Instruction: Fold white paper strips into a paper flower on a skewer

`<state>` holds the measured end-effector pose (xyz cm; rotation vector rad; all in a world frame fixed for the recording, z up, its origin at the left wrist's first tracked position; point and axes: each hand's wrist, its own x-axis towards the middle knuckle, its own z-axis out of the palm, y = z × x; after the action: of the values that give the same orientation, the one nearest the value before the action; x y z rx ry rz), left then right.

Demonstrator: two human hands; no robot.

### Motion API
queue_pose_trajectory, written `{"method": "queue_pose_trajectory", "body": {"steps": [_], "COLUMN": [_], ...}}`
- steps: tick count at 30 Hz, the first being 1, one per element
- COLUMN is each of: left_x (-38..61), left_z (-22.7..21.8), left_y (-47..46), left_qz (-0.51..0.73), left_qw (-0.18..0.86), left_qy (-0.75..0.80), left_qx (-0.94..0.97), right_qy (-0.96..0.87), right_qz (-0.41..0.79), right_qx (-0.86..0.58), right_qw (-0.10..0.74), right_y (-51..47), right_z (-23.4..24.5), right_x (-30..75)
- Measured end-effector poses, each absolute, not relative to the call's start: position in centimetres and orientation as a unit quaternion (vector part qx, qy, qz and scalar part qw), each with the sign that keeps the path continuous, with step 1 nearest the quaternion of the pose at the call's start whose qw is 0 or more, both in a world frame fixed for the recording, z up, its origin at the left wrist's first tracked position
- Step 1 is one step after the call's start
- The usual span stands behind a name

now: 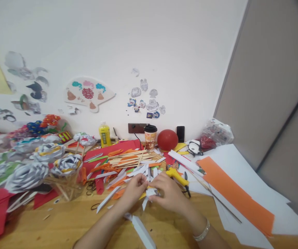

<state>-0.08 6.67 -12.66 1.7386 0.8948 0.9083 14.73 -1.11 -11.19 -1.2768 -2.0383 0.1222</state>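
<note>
Over the front middle of the wooden table, my right hand (169, 191) curls round a small folded white paper piece (152, 192), its thumb along the lower edge. Close on its left, my left hand (136, 188) has thumb and fingertips pinched together beside the paper; what lies between them is too small to make out. Folded white and orange paper strips (118, 176) spread behind both hands. A yellow hot glue gun (177, 176) lies just beyond my right hand. Below my hands rests a long folded white paper strip (143, 232).
Thin wooden sticks (129, 159) are heaped behind the strips. Rolled paper flowers (28, 176) crowd the left. Orange paper (239, 193) and white sheets (278, 211) cover the right. A lidded cup (150, 137), red balloon (167, 139) and yellow bottle (104, 135) stand along the wall.
</note>
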Motion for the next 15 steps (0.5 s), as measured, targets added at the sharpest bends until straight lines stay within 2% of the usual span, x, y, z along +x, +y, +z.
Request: {"method": "queue_pose_trajectory", "body": {"steps": [9,15], "left_x": [-0.06,-0.10], "left_z": [-12.72,-12.59], "left_y": [6.61,6.45], "left_qz": [0.373,0.365], "left_qw": [0.475,0.557], "left_qy": [0.379,0.358], "left_qx": [0.701,0.655], "right_qy": [-0.808,-0.802], "right_qz": [-0.005,0.017], "right_qx": [-0.494,-0.497], "right_qw": [0.322,0.331], "right_y": [-1.27,-1.59], "right_z": [-11.53,-11.20], "right_x": [14.06,13.76]}}
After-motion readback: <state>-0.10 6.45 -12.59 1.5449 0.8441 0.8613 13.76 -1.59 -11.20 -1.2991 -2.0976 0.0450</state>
